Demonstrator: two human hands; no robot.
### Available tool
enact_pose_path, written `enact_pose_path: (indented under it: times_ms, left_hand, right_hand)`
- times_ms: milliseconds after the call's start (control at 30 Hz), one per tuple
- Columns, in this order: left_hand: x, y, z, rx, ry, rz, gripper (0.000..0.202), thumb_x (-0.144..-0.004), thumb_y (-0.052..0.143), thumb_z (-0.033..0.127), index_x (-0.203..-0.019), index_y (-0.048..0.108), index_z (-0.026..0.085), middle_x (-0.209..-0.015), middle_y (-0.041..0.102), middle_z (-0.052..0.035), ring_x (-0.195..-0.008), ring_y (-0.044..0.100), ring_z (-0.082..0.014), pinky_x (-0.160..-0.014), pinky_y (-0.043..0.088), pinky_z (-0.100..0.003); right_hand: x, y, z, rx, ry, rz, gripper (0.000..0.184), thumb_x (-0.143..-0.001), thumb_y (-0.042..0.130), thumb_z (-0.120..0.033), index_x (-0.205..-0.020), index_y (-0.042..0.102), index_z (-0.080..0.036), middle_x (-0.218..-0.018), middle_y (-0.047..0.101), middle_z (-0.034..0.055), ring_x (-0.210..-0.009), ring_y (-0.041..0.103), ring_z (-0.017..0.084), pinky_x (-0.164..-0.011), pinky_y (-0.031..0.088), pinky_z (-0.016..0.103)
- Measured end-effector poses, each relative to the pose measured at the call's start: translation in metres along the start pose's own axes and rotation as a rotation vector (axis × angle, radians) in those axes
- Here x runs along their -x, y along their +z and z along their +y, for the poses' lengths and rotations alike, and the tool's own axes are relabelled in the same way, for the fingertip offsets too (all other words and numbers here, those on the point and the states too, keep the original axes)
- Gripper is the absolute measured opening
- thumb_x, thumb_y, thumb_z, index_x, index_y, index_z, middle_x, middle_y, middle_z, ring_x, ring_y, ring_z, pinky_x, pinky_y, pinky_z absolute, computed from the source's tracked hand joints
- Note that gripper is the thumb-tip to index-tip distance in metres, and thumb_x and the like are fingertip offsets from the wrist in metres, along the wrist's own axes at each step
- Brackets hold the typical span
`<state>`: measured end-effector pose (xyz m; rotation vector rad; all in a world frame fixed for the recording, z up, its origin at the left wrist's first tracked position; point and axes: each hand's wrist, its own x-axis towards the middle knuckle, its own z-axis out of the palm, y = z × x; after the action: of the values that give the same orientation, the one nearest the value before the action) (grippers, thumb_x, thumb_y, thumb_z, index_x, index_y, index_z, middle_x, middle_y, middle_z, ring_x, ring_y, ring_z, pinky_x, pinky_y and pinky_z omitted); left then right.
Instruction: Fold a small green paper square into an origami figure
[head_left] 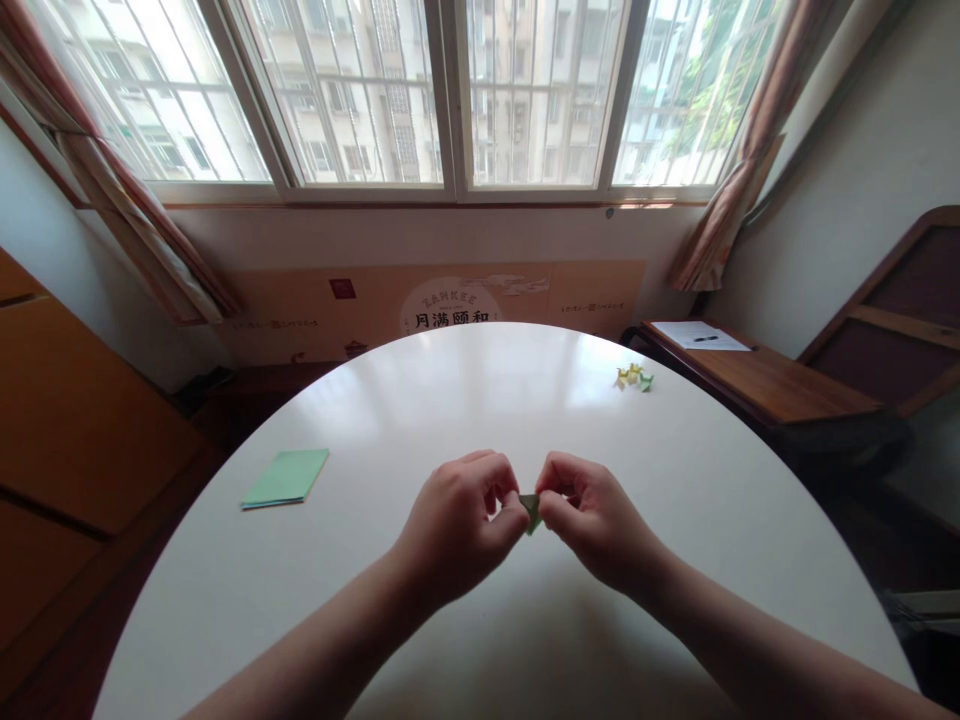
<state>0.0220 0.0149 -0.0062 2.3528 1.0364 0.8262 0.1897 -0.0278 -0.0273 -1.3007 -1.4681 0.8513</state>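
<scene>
White bench (465,410): spreads beneath the fingers (511,516) and out to either side; its glossy top could let a dropped piece slide.
Left hand (457,525): thumb and fingertips pinched nearly together on the paper's left side.
Right hand (600,515): curled likewise, pinching the right side.
Green stack (289,476): well apart, left of the fingers; a wide elbow swing could shift its sheets.
Folded pieces (635,373): yellow and green, beyond the fingers to the right.
Green paper (531,508): between both sets of fingertips, which hide much of it; uneven pulling could tear it, and covered creases could go crooked.
</scene>
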Motion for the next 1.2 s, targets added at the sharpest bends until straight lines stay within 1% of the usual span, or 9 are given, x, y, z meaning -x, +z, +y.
enact_pose_path:
  times_ms: [167,333,433,567,700,833,933,1067,1200]
  left_hand:
    - [0.0007,-0.0006,0.0005,0.025,0.005,-0.051,0.01,-0.077,0.054,0.013,-0.069,0.058,0.019,-0.068,0.06,0.0003,-0.059,0.051,-0.0134,-0.056,0.04,-0.024]
    - [0.0004,0.0008,-0.0007,0.025,0.04,-0.016,0.014,-0.073,0.053,0.009,-0.064,0.051,0.019,-0.067,0.055,0.0013,-0.057,0.047,-0.0121,-0.053,0.038,-0.023]
    - [0.0011,0.0017,-0.0011,0.023,0.058,-0.032,0.014,-0.074,0.054,0.008,-0.065,0.05,0.019,-0.068,0.054,0.0013,-0.058,0.047,-0.012,-0.053,0.037,-0.023]
    - [0.0018,0.0009,-0.0008,0.039,0.075,-0.048,0.013,-0.078,0.054,0.01,-0.068,0.053,0.018,-0.07,0.058,0.0004,-0.06,0.049,-0.0122,-0.054,0.039,-0.023]
    - [0.0007,-0.0008,-0.0012,0.094,0.06,-0.046,0.011,-0.078,0.055,0.011,-0.069,0.058,0.017,-0.068,0.059,0.0007,-0.059,0.052,-0.0119,-0.056,0.041,-0.023]
    - [0.0,-0.0003,-0.0029,0.158,0.029,-0.044,0.013,-0.076,0.054,0.009,-0.066,0.058,0.017,-0.067,0.058,0.0011,-0.059,0.052,-0.0112,-0.054,0.042,-0.021]
    - [-0.0003,0.0009,-0.0042,0.194,0.012,-0.014,0.014,-0.076,0.054,0.009,-0.064,0.055,0.017,-0.068,0.057,0.0015,-0.059,0.051,-0.0104,-0.053,0.042,-0.02]
    - [-0.0012,0.0018,-0.0038,0.207,0.001,-0.002,0.014,-0.076,0.054,0.008,-0.065,0.056,0.017,-0.068,0.058,0.0015,-0.058,0.051,-0.0102,-0.053,0.042,-0.02]
    - [-0.0011,0.0013,-0.0015,0.173,0.01,-0.033,0.013,-0.077,0.055,0.01,-0.067,0.06,0.017,-0.067,0.06,0.001,-0.059,0.054,-0.0111,-0.053,0.043,-0.02]
  right_hand:
    - [0.0016,0.0023,-0.0008,0.063,-0.028,0.009,0.013,-0.073,0.056,-0.016,-0.061,0.05,-0.02,-0.057,0.051,-0.004,-0.056,0.044,0.013,-0.052,0.034,0.025]
    - [0.0025,0.0023,-0.0018,0.119,-0.071,-0.017,0.012,-0.075,0.053,-0.013,-0.065,0.054,-0.02,-0.06,0.055,-0.0034,-0.058,0.047,0.013,-0.053,0.035,0.024]
    - [0.002,0.0019,-0.0014,0.125,-0.077,-0.042,0.012,-0.077,0.053,-0.013,-0.068,0.058,-0.02,-0.063,0.058,-0.0028,-0.06,0.049,0.013,-0.054,0.036,0.024]
    - [0.0018,0.0025,-0.0009,0.147,-0.069,-0.016,0.013,-0.075,0.056,-0.014,-0.064,0.053,-0.019,-0.059,0.055,-0.0038,-0.057,0.046,0.012,-0.053,0.034,0.023]
    - [0.0018,0.0025,-0.0004,0.131,-0.067,0.012,0.013,-0.074,0.058,-0.015,-0.063,0.051,-0.019,-0.057,0.052,-0.0048,-0.055,0.042,0.011,-0.051,0.033,0.022]
    - [0.0002,-0.0009,-0.0004,0.1,-0.068,-0.035,0.013,-0.076,0.056,-0.015,-0.064,0.053,-0.019,-0.059,0.052,-0.0046,-0.056,0.043,0.011,-0.051,0.032,0.022]
    - [-0.0013,-0.005,0.0,0.092,-0.078,-0.08,0.014,-0.079,0.054,-0.016,-0.066,0.057,-0.019,-0.061,0.054,-0.0037,-0.059,0.045,0.012,-0.053,0.034,0.023]
    - [-0.0013,-0.0071,0.0014,0.092,-0.076,-0.065,0.015,-0.078,0.054,-0.017,-0.063,0.054,-0.019,-0.059,0.051,-0.0041,-0.058,0.043,0.012,-0.053,0.033,0.023]
    - [-0.0012,-0.0049,0.0004,0.084,-0.044,-0.039,0.014,-0.074,0.054,-0.017,-0.06,0.052,-0.019,-0.057,0.049,-0.0043,-0.057,0.042,0.012,-0.052,0.033,0.024]
